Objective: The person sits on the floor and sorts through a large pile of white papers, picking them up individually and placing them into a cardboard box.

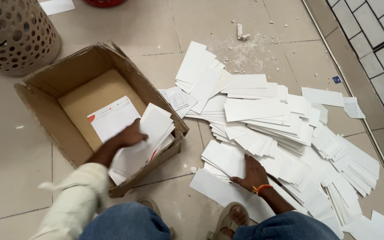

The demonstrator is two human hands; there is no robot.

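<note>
Reaching into the cardboard box (67,84) at ten o'clock, the left hand (130,134) grips a stack of white cards (150,133). The right hand (252,174) lies flat, fingers spread, on the pile of white cards (267,129) at three o'clock. A white sheet with orange mark (112,118) lies inside the box.
</note>
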